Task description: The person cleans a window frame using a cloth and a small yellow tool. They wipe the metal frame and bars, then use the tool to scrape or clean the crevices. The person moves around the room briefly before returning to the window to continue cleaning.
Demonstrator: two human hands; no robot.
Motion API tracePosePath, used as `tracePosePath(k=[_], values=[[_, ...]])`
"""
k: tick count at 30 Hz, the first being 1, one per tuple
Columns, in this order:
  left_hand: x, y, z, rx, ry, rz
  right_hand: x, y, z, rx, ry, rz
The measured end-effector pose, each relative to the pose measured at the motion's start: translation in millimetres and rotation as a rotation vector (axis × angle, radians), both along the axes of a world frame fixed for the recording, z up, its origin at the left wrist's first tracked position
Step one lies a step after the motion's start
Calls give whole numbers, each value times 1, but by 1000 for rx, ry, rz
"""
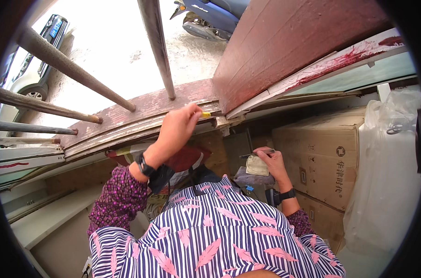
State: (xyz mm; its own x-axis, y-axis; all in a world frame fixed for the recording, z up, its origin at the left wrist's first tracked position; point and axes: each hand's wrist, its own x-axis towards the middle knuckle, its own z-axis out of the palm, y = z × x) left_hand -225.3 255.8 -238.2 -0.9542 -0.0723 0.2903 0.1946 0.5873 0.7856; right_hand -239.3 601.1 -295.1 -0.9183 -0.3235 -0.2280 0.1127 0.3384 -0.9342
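My left hand point(181, 125) is over the inner edge of the worn window sill point(144, 114), its fingers pinching a small yellow object point(206, 114) whose kind I cannot tell. Lower and to the right, my right hand point(271, 160) grips a thin, flat, grey tool point(255, 154), perhaps metal. Just beneath that tool, a folded cream cloth or pad point(257, 165) lies on a purplish-grey cloth or block point(252, 178), close to the fingers of my right hand. A small blue clip point(249, 188) shows below it.
Rusty window bars point(161, 52) rise from the sill, with a scooter point(210, 17) and a car point(29, 69) outside. A reddish-brown panel point(294, 45) stands at upper right. Cardboard boxes point(318, 156) and plastic sheeting point(381, 180) are at my right; a white shelf point(54, 215) is at my left.
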Motion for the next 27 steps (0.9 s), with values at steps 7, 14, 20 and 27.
tracePosePath(k=[7, 14, 20, 27], values=[[38, 25, -9, -333, -78, -331, 6, -37, 53, 196, 242, 145], [57, 42, -11, -4, -12, -292, 7, -97, 100, 281, 925, 563], [77, 41, -3, -40, 46, -207, 1, -111, 109, 253, 952, 786], [92, 34, -19, -11, 24, -405, 10, -117, 102, 185, 670, 907]])
